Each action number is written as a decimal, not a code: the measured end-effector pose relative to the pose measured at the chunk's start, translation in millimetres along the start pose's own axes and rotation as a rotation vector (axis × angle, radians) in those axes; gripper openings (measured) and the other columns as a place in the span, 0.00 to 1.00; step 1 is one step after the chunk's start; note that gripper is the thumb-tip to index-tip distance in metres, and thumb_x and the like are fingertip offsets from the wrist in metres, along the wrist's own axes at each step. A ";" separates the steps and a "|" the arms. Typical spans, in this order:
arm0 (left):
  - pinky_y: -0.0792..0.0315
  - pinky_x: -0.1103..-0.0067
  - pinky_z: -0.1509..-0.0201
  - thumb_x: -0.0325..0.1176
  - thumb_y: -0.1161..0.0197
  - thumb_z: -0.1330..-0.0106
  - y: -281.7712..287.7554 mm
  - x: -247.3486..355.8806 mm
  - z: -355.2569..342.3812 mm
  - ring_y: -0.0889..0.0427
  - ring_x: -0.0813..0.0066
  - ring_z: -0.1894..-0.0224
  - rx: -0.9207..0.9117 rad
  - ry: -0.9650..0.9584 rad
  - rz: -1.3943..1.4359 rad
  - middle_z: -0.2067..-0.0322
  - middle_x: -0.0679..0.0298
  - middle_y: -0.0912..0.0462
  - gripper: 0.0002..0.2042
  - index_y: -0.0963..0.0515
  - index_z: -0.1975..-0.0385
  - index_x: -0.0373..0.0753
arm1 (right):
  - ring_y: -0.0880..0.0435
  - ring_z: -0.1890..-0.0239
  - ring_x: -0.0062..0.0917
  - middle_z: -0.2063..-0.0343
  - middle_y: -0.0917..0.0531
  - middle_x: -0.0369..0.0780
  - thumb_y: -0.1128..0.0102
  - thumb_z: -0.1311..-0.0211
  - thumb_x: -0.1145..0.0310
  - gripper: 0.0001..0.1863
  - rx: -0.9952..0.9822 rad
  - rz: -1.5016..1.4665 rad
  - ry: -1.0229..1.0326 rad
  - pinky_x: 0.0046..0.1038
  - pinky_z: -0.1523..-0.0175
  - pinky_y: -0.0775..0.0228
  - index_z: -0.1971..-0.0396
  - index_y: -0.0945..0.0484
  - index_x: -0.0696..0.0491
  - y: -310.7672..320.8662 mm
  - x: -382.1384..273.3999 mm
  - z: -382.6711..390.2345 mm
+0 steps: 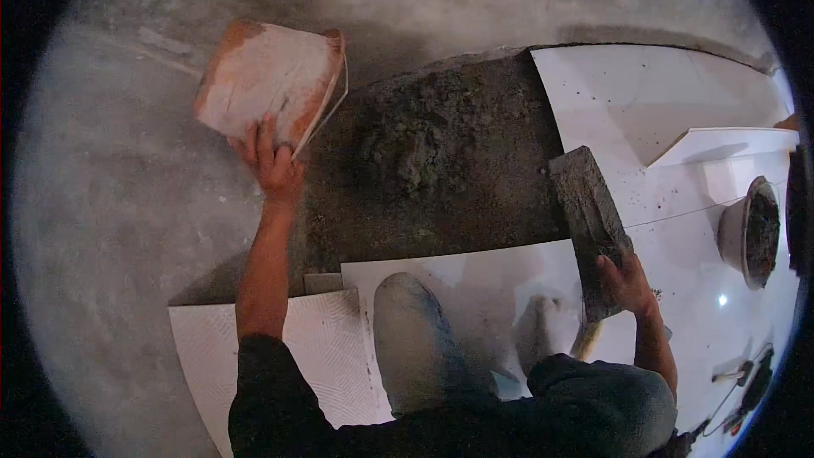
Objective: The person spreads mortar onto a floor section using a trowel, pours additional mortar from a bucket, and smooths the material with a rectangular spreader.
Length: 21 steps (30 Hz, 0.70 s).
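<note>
My left hand (275, 165) grips the lower side of a pale, orange-stained bucket (270, 80) that is tilted over, its wire handle (335, 110) hanging on the right. Beside it a bed of dark, wet mortar (441, 153) spreads out, with a rough heap in the middle. In my right hand (626, 282) is a long, flat board caked with grey mortar (592, 212), slanting across the bed's right edge. My fingers close around its near part. A pale wooden handle (587, 341) shows just below the board; what it belongs to is hidden.
White tiles (661, 76) cover the right side, with a loose tile piece (721, 144) raised there. A mortar-filled tub (746, 233) and several tools (746, 382) stand or lie at the far right. Near my knees are a tile (466, 288) and a ridged tile (314, 348).
</note>
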<state>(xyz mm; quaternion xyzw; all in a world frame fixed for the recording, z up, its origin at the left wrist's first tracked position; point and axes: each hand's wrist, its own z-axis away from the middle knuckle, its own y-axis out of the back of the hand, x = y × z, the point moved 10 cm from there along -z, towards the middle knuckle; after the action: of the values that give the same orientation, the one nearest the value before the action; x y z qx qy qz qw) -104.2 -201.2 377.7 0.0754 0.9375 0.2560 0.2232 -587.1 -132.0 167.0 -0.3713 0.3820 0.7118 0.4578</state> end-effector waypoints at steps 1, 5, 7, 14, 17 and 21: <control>0.54 0.51 0.36 0.29 0.53 0.38 3.3 -7.1 0.1 0.40 0.53 0.39 -0.020 0.053 0.004 0.46 0.55 0.31 0.06 0.34 0.76 0.35 | 0.33 0.84 0.14 0.82 0.28 0.33 0.46 0.39 0.61 0.17 -0.018 -0.016 -0.005 0.21 0.80 0.40 0.58 0.32 0.58 -5.8 3.2 -1.4; 0.39 0.61 0.42 0.21 0.49 0.44 23.3 -45.7 21.8 0.33 0.53 0.46 0.114 1.006 0.392 0.52 0.54 0.29 0.08 0.32 0.65 0.33 | 0.33 0.86 0.14 0.84 0.29 0.31 0.45 0.40 0.60 0.16 0.082 -0.115 0.123 0.21 0.81 0.41 0.63 0.31 0.59 -1.8 -0.7 1.6; 0.33 0.64 0.48 0.20 0.48 0.46 12.8 -43.3 75.1 0.29 0.56 0.51 0.225 1.481 0.764 0.54 0.53 0.30 0.17 0.35 0.55 0.32 | 0.34 0.87 0.14 0.86 0.30 0.31 0.44 0.41 0.57 0.17 0.173 -0.160 0.233 0.20 0.83 0.42 0.66 0.30 0.59 17.1 7.4 5.2; 0.31 0.65 0.50 0.25 0.47 0.44 -16.8 130.5 120.5 0.28 0.58 0.53 0.063 2.015 1.282 0.54 0.52 0.31 0.21 0.39 0.48 0.33 | 0.28 0.77 0.15 0.80 0.25 0.33 0.41 0.45 0.61 0.17 0.356 -0.112 0.340 0.21 0.71 0.34 0.67 0.28 0.60 61.9 -39.8 51.4; 0.31 0.65 0.51 0.26 0.46 0.43 -26.5 235.7 103.7 0.28 0.59 0.52 -0.229 2.118 1.388 0.54 0.52 0.32 0.22 0.39 0.47 0.33 | 0.29 0.74 0.15 0.77 0.24 0.34 0.40 0.48 0.61 0.17 0.451 0.041 0.330 0.21 0.69 0.36 0.65 0.26 0.60 106.8 -47.8 86.3; 0.31 0.70 0.54 0.33 0.41 0.42 -46.1 367.4 72.4 0.26 0.64 0.56 -0.788 1.786 1.631 0.59 0.54 0.26 0.19 0.33 0.53 0.32 | 0.22 0.71 0.26 0.74 0.20 0.46 0.33 0.55 0.58 0.25 0.627 0.544 0.233 0.30 0.63 0.32 0.62 0.26 0.62 168.3 -55.4 136.8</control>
<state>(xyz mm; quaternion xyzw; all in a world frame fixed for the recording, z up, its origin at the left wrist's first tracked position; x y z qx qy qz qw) -398.9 -114.5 158.7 0.3588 0.3040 0.5404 -0.6977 -752.1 -80.2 309.1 -0.1779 0.7128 0.6095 0.2980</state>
